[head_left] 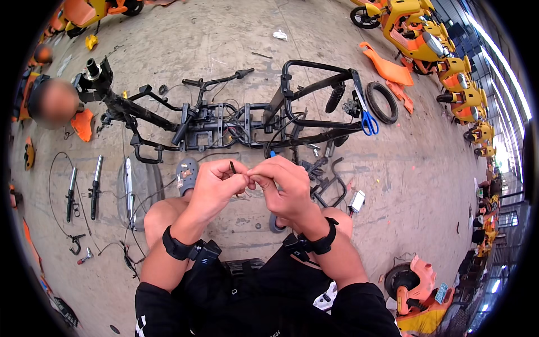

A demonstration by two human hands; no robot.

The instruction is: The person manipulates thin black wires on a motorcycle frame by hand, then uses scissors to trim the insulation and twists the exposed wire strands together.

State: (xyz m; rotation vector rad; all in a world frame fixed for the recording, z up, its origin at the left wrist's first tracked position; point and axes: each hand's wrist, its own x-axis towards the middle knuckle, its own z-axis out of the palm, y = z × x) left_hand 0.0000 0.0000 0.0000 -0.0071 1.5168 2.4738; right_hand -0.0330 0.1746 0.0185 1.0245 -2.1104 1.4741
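My left hand (220,182) is closed in a pinch over my lap, and a thin black strip (232,166) like a piece of cable sticks up between its fingers. Right against it, my right hand (282,181) pinches too, fingertips meeting those of the left. What lies between the touching fingertips is too small to make out. Just beyond both hands, a bare black scooter frame (150,117) lies on the concrete floor with loose wiring about its middle. Blue-handled scissors (368,123) rest at the frame's right end.
Right of the frame are a tire (382,103) and orange panels (388,68). Two fork tubes (96,188) and cables lie on the left. A white box (356,201) sits near bent black tubing (339,182). Yellow scooters (412,33) line the right; another person (42,106) is far left.
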